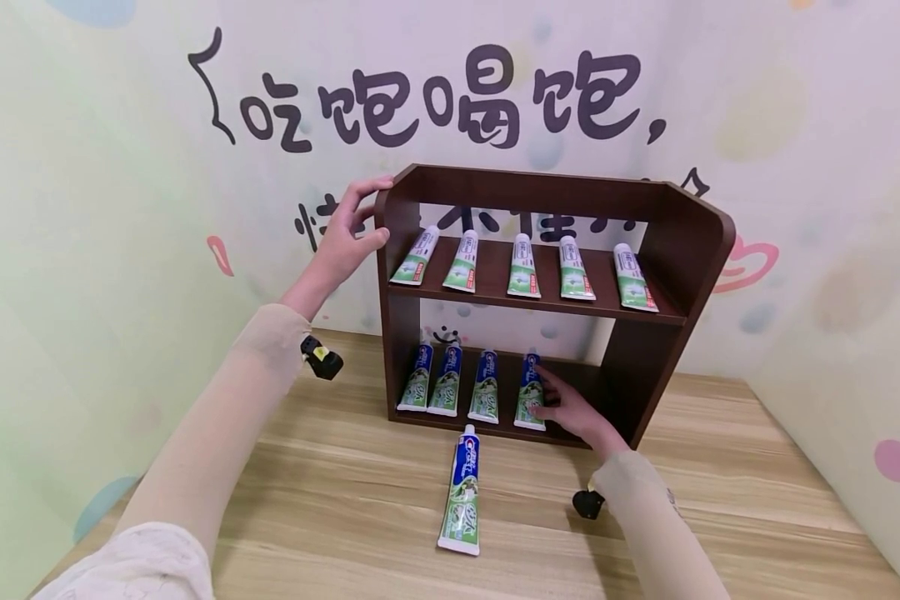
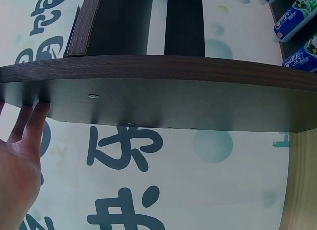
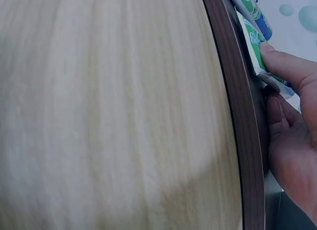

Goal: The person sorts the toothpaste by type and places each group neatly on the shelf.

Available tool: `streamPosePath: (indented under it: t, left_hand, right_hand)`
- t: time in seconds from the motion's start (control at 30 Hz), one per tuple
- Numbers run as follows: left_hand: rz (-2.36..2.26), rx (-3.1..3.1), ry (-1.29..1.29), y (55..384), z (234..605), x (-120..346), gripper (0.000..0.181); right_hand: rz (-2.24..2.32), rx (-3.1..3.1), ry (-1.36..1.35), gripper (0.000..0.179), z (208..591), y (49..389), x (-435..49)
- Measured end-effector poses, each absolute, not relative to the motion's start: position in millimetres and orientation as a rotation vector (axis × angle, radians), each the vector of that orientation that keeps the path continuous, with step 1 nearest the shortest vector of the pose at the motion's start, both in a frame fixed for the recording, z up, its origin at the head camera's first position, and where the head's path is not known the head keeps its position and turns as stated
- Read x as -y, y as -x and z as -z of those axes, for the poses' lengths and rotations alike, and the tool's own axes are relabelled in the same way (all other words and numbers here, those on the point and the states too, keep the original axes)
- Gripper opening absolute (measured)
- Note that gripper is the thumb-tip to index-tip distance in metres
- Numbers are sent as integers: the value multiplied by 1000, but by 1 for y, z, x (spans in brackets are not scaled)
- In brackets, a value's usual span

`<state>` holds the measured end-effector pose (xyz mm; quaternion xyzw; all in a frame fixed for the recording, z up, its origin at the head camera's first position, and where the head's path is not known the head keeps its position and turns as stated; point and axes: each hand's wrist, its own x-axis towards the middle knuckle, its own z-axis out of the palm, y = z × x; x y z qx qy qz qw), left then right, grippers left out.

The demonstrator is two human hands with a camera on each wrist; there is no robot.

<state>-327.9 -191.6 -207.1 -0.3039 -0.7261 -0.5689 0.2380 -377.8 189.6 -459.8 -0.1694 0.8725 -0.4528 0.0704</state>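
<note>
A dark brown two-tier shelf (image 1: 540, 185) stands on the table. On its lower board, my right hand (image 1: 576, 410) pinches a blue-and-green toothpaste tube (image 1: 529, 392) between thumb and fingers. The right wrist view shows the thumb (image 3: 285, 64) on the tube's face and the fingers along its side. My left hand (image 1: 341, 242) touches the upper left of the shelf. In the left wrist view, straight fingertips rest against the outer side panel (image 2: 148, 104). Another toothpaste tube (image 1: 462, 500) lies on the table before the shelf, cap towards it.
Several white-and-green toothpaste tubes (image 1: 523, 267) lean in a row on the upper board. Three blue-and-green tubes (image 1: 446, 382) stand left of my right hand below. Behind the shelf is a printed wall (image 1: 450, 50); the wooden tabletop (image 1: 345, 492) extends in front.
</note>
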Motion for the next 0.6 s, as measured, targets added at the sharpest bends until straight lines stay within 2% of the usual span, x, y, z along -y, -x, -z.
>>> streamPosePath:
  t: [0.6]
  left_hand:
    - [1533,1980,844,328,207,191,56]
  right_hand:
    - [1360,-2680,571,79,464,376,-189]
